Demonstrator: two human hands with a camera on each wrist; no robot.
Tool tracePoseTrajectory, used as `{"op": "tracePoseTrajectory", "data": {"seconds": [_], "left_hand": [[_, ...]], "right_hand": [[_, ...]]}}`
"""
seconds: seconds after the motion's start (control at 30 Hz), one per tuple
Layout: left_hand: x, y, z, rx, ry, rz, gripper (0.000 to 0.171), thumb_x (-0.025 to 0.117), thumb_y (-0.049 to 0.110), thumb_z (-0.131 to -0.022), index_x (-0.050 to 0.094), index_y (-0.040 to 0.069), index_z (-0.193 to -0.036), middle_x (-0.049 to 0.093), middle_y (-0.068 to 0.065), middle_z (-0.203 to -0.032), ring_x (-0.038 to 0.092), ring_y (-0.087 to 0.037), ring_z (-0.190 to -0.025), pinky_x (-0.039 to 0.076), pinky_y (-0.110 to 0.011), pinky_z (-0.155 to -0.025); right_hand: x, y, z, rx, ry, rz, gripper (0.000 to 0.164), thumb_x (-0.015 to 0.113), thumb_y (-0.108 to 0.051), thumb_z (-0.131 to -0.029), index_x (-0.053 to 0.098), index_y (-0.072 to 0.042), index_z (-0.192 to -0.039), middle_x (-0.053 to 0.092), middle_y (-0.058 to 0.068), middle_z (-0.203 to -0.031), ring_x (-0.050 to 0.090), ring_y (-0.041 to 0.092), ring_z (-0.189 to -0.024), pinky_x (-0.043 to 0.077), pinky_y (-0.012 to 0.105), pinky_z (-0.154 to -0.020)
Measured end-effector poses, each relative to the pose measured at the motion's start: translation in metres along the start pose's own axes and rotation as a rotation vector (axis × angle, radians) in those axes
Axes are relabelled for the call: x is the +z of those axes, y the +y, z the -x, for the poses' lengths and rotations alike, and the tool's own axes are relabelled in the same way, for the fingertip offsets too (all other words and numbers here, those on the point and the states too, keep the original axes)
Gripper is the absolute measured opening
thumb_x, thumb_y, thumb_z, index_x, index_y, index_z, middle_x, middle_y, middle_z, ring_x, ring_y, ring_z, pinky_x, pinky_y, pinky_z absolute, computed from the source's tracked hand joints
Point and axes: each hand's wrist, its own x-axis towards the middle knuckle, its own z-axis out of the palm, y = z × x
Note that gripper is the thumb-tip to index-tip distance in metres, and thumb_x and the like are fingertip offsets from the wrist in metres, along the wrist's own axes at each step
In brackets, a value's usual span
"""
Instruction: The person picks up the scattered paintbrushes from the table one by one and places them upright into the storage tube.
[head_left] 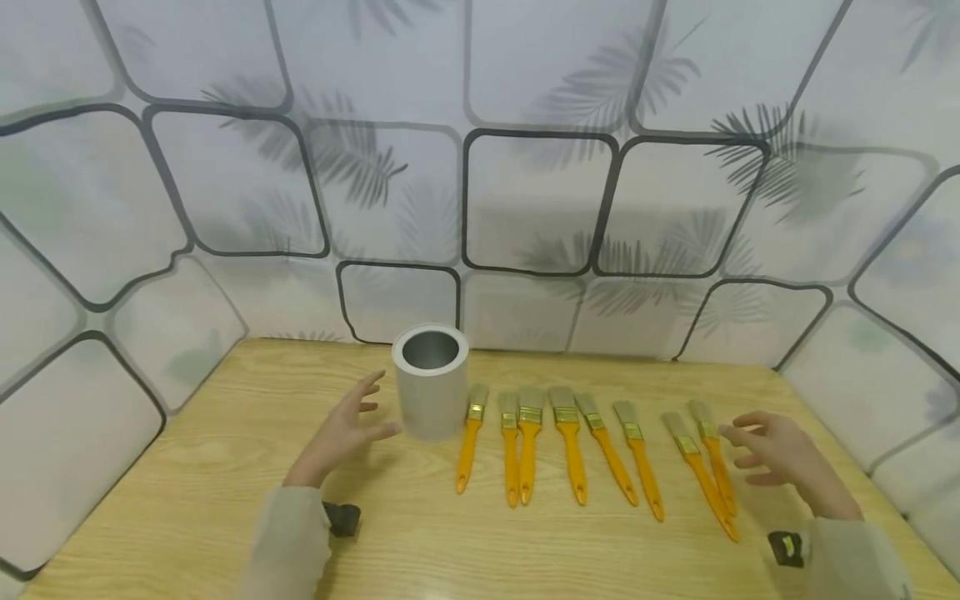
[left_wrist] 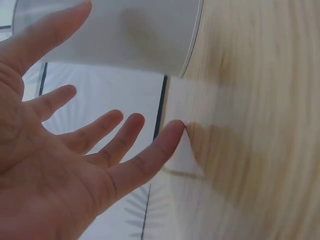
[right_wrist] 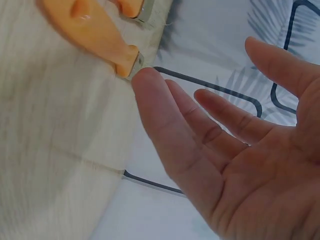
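Note:
A white cylindrical can (head_left: 431, 400) with a grey inside stands upright on the table, its top uncovered. Just left of it is my left hand (head_left: 348, 429), fingers spread and thumb toward the can's side; the left wrist view shows the palm bare. Several flat paintbrushes with orange handles and pale bristles lie in a row right of the can, among them a wide paintbrush (head_left: 568, 442). My right hand (head_left: 772, 454) hovers at the row's right end, beside the outermost paintbrush (head_left: 712, 458), with loosely bent fingers and nothing in them.
The light wood table (head_left: 420, 542) meets a patterned cloth backdrop (head_left: 540, 200) at the back and both sides. Dark wrist devices sit below each sleeve, one at the left wrist (head_left: 342, 518) and one at the right wrist (head_left: 786, 548).

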Motion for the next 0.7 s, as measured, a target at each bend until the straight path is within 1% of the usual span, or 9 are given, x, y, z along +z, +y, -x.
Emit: {"op": "tracePoseTrajectory", "data": {"seconds": [0.1, 0.27, 0.33, 0.43, 0.57, 0.7], "left_hand": [[0.008, 0.000, -0.008, 0.018, 0.011, 0.041, 0.092, 0.079, 0.012, -0.090, 0.020, 0.004, -0.161, 0.025, -0.035, -0.156, 0.038, -0.055, -0.135, 0.044, -0.066, -0.100], [0.016, 0.003, -0.017, 0.032, 0.011, 0.079, 0.101, 0.082, 0.016, -0.086, 0.017, 0.010, -0.162, 0.027, -0.032, -0.157, 0.039, -0.054, -0.135, 0.046, -0.064, -0.098], [0.018, 0.005, -0.018, 0.028, 0.009, 0.085, 0.103, 0.083, 0.015, -0.085, 0.016, 0.010, -0.163, 0.028, -0.030, -0.157, 0.039, -0.053, -0.135, 0.044, -0.065, -0.099], [0.020, 0.006, -0.018, 0.019, 0.008, 0.101, 0.106, 0.084, 0.012, -0.085, 0.013, 0.011, -0.163, 0.028, -0.029, -0.157, 0.039, -0.051, -0.136, 0.041, -0.067, -0.102], [0.023, 0.007, -0.019, -0.006, 0.009, 0.127, 0.109, 0.084, 0.012, -0.085, 0.009, 0.013, -0.164, 0.026, -0.028, -0.158, 0.036, -0.049, -0.139, 0.034, -0.069, -0.106], [0.025, 0.006, -0.019, -0.021, 0.014, 0.154, 0.109, 0.084, 0.012, -0.085, 0.009, 0.013, -0.164, 0.023, -0.028, -0.159, 0.032, -0.050, -0.141, 0.031, -0.070, -0.107]], "right_hand": [[-0.005, 0.003, -0.001, 0.016, -0.017, -0.054, 0.068, 0.045, -0.031, -0.109, 0.025, 0.026, -0.140, 0.043, 0.050, -0.130, 0.071, 0.034, -0.092, 0.062, 0.041, -0.072], [-0.007, 0.008, -0.004, 0.030, -0.023, -0.121, 0.067, 0.048, -0.029, -0.108, 0.026, 0.026, -0.139, 0.053, 0.044, -0.125, 0.071, 0.032, -0.092, 0.061, 0.042, -0.073], [-0.005, 0.009, -0.006, 0.035, -0.027, -0.137, 0.066, 0.049, -0.028, -0.108, 0.027, 0.026, -0.139, 0.054, 0.043, -0.124, 0.071, 0.032, -0.091, 0.061, 0.043, -0.073], [-0.004, 0.010, -0.008, 0.039, -0.035, -0.149, 0.066, 0.050, -0.026, -0.107, 0.026, 0.027, -0.138, 0.051, 0.045, -0.125, 0.071, 0.032, -0.091, 0.061, 0.043, -0.074], [-0.004, 0.012, -0.010, 0.056, -0.038, -0.180, 0.066, 0.051, -0.023, -0.107, 0.024, 0.027, -0.140, 0.048, 0.046, -0.128, 0.071, 0.031, -0.091, 0.061, 0.043, -0.075], [-0.004, 0.018, -0.013, 0.063, -0.054, -0.207, 0.066, 0.053, -0.020, -0.106, 0.023, 0.028, -0.139, 0.055, 0.042, -0.121, 0.071, 0.029, -0.090, 0.061, 0.044, -0.076]]}}
